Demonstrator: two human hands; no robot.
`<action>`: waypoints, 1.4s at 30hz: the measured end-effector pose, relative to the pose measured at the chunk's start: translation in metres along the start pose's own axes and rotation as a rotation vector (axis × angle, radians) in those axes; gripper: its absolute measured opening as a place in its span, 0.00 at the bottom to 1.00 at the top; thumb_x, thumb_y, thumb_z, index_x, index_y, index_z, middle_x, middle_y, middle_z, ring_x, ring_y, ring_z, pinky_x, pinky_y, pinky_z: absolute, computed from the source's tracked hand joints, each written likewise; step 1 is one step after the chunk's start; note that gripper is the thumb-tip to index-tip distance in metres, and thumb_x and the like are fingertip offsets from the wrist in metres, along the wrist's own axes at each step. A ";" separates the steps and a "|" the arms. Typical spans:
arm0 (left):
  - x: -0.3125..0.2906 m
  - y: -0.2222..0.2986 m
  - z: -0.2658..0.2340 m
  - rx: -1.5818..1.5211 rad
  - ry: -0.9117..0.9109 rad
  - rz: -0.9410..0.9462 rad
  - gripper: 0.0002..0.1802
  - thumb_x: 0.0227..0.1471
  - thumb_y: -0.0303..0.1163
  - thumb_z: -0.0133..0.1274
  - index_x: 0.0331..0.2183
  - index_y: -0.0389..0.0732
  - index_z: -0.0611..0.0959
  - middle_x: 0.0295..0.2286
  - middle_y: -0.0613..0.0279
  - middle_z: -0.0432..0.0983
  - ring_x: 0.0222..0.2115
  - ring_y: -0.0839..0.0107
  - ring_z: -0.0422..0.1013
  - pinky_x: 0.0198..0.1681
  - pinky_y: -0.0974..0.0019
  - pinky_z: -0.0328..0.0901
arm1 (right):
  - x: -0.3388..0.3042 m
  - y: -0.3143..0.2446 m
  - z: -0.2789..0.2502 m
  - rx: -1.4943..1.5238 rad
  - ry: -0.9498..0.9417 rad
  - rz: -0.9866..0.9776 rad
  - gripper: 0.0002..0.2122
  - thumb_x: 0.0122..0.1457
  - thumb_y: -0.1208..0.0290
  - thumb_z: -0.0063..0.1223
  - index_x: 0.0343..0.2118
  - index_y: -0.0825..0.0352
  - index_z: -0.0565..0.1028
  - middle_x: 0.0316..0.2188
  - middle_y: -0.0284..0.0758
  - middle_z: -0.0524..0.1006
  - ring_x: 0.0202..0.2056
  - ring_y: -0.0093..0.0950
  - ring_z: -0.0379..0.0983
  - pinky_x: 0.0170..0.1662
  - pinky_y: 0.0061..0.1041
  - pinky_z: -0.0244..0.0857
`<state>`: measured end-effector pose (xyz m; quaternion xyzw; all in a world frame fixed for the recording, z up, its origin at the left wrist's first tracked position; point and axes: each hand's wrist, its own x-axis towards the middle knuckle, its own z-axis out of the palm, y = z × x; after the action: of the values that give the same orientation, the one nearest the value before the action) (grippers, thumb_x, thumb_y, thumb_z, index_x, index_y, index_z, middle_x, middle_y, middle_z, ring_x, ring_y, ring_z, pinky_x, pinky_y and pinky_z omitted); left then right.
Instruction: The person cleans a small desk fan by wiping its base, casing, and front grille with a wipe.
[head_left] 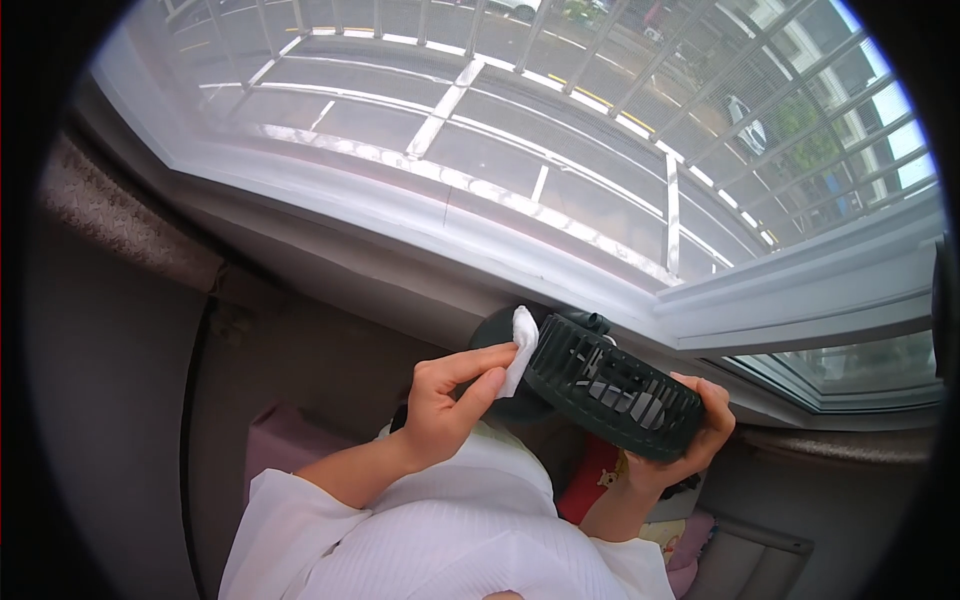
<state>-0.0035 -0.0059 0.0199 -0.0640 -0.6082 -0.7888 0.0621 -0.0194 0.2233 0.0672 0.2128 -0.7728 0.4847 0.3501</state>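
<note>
"Fan (615, 388): where?"
"At four o'clock from the view's middle."
"Why the right hand (708, 425)?"
"Grips it at the fan's four o'clock, seemingly for steadiness."
"Left hand (445, 395)?"
"Pinches a white tissue (519, 348) at ten o'clock, probably keeping most of it uncovered."

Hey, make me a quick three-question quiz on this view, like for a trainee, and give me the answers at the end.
1. Open question: what is the left hand pinching between thumb and fingers?
2. True or false, about the right hand: it is empty.
3. Multiple choice: what shows beyond the white window frame? A: a brick wall; B: bars; C: a bookshelf.

Key:
1. A white tissue or cloth.
2. False; it grips the dark fan.
3. B.
</note>
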 end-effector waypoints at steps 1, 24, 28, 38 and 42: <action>0.003 0.001 -0.001 -0.016 -0.002 -0.026 0.15 0.57 0.23 0.49 0.45 0.30 0.81 0.41 0.52 0.81 0.36 0.75 0.76 0.40 0.73 0.69 | 0.001 0.000 0.001 -0.038 -0.015 -0.019 0.37 0.39 0.56 0.73 0.50 0.69 0.65 0.39 0.39 0.72 0.38 0.29 0.70 0.42 0.27 0.65; 0.017 -0.008 -0.024 -0.566 0.001 -0.327 0.08 0.59 0.29 0.53 0.40 0.37 0.80 0.32 0.65 0.78 0.33 0.81 0.71 0.38 0.75 0.64 | -0.002 -0.013 0.014 -0.038 0.003 -0.016 0.36 0.35 0.63 0.75 0.48 0.69 0.67 0.40 0.40 0.74 0.38 0.32 0.70 0.43 0.30 0.64; 0.017 -0.003 -0.031 -0.744 -0.011 -0.307 0.09 0.60 0.32 0.48 0.40 0.39 0.78 0.33 0.65 0.76 0.35 0.80 0.70 0.41 0.73 0.63 | -0.002 -0.014 0.011 -0.106 -0.033 -0.046 0.36 0.39 0.59 0.74 0.50 0.69 0.66 0.39 0.39 0.73 0.38 0.30 0.70 0.43 0.28 0.65; 0.028 0.016 -0.017 -0.315 -0.245 0.026 0.07 0.52 0.22 0.57 0.36 0.36 0.79 0.42 0.64 0.69 0.43 0.76 0.68 0.49 0.71 0.63 | -0.003 -0.019 0.010 -0.156 -0.070 -0.060 0.37 0.41 0.55 0.73 0.51 0.68 0.65 0.39 0.40 0.72 0.38 0.30 0.70 0.43 0.27 0.65; 0.043 0.022 -0.021 -0.206 -0.305 -0.001 0.08 0.52 0.25 0.61 0.35 0.36 0.79 0.38 0.65 0.73 0.40 0.77 0.71 0.47 0.72 0.65 | -0.005 -0.019 0.009 -0.141 -0.043 -0.055 0.37 0.40 0.56 0.73 0.50 0.68 0.65 0.40 0.40 0.72 0.38 0.30 0.70 0.43 0.28 0.65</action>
<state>-0.0423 -0.0320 0.0428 -0.1888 -0.5266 -0.8280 -0.0382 -0.0064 0.2070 0.0725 0.2193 -0.8063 0.4144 0.3607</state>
